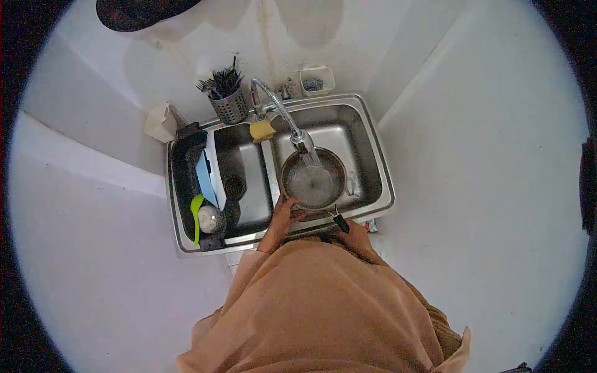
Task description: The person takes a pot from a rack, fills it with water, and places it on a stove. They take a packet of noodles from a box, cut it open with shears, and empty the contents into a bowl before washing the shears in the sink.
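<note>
Over in the sink's right basin [367, 155], water is spraying from the faucet [302, 142] into the round pan [313, 180]. The left hand [286, 215] is pressing its spread fingers against the near rim; the right hand [354, 236] is closing around the black handle [341, 223].

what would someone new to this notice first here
Probably the round pan in the right-hand basin, with water spraying into it from the coiled-hose faucet, while the left hand touches its near edge and the right hand holds a black handle. Next, the bright green utensil at the sink's left side and the yellow sponge on the divider's far end.
</note>
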### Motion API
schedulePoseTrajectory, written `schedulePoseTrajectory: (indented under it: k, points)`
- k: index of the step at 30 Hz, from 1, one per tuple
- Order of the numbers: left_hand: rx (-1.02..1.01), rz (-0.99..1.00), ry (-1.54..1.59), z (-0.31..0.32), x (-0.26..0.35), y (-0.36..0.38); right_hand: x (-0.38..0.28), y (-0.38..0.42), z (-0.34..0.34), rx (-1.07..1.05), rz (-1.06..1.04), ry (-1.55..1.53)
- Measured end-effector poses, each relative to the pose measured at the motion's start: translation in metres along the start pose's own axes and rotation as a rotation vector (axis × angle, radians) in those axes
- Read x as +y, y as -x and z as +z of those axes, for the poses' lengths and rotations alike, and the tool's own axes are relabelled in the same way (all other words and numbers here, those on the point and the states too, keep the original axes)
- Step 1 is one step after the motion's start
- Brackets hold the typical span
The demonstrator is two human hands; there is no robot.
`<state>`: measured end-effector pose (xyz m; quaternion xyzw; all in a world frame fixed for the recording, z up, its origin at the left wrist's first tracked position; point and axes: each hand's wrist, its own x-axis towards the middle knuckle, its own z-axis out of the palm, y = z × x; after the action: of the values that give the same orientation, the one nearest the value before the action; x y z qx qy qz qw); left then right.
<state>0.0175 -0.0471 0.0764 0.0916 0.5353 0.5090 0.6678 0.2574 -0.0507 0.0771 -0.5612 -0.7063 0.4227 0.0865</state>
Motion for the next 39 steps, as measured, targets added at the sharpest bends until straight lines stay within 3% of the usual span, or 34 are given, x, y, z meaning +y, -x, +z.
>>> schedulePoseTrajectory:
  k: [13, 22, 26, 28, 31, 33, 34, 36, 39]
  points:
    - [0.034, -0.058, -0.003, -0.008, -0.009, -0.013, 0.014, -0.004, 0.006, -0.003, 0.035, 0.106]
    - [-0.008, 0.05, -0.04, -0.008, -0.01, -0.011, 0.008, -0.004, 0.002, -0.01, 0.05, 0.063]
    - [0.001, -0.018, 0.015, -0.011, -0.012, -0.018, 0.007, -0.005, 0.0, -0.054, 0.084, 0.116]
    - [0.006, -0.026, 0.017, -0.007, -0.008, -0.014, 0.017, -0.005, 0.005, 0.025, -0.031, 0.06]
    - [-0.006, 0.031, -0.008, -0.009, -0.013, -0.016, 0.022, -0.011, 0.009, 0.011, 0.001, 0.086]
    - [-0.058, 0.178, -0.212, -0.017, -0.023, -0.025, 0.011, -0.008, 0.002, -0.008, 0.039, 0.097]
    - [-0.057, 0.178, -0.212, -0.014, -0.019, -0.023, 0.006, -0.006, -0.002, -0.026, 0.077, 0.108]
    - [0.007, -0.011, 0.007, -0.007, -0.009, -0.016, 0.008, -0.006, -0.001, -0.019, 0.052, 0.084]
    - [0.009, -0.008, -0.011, -0.011, -0.012, -0.024, 0.005, -0.006, -0.003, -0.006, 0.022, 0.06]
